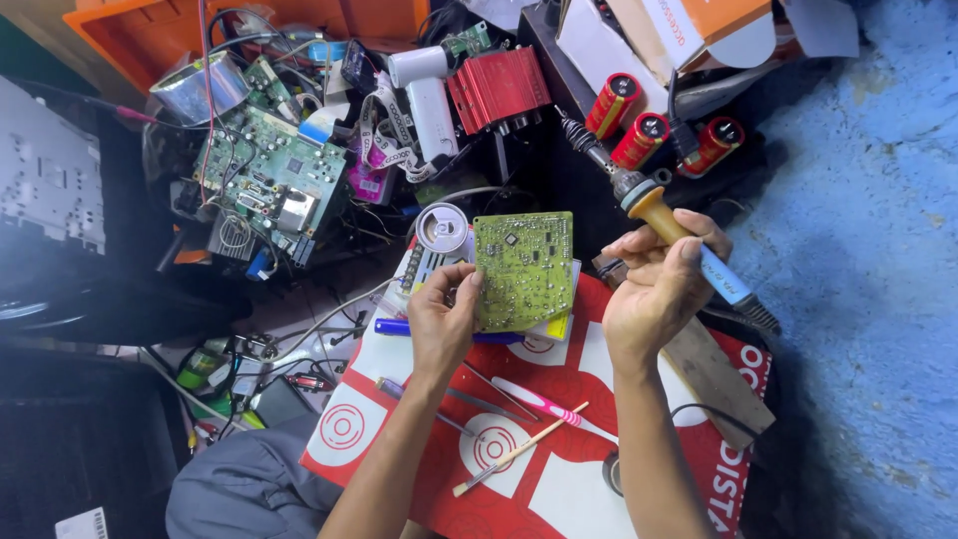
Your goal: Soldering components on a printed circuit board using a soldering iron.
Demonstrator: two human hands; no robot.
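We note the left hand (444, 321) pinching a green circuit board (525, 268) upright over a red-and-white printed sheet (559, 469); right hand (659, 289) grips a soldering iron (654, 210). Orange-white carton (689, 30) above; blue floor (868, 299) right.

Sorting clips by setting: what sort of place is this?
Probably an informal electronics repair spot: the right hand holds a soldering iron, the left hand a green circuit board, with more boards and capacitors heaped around.

Red mat (559, 479) cut off at bottom edge; orange tray (150, 35) cropped at top; soldering iron (659, 215) tip indistinct against dark clutter.
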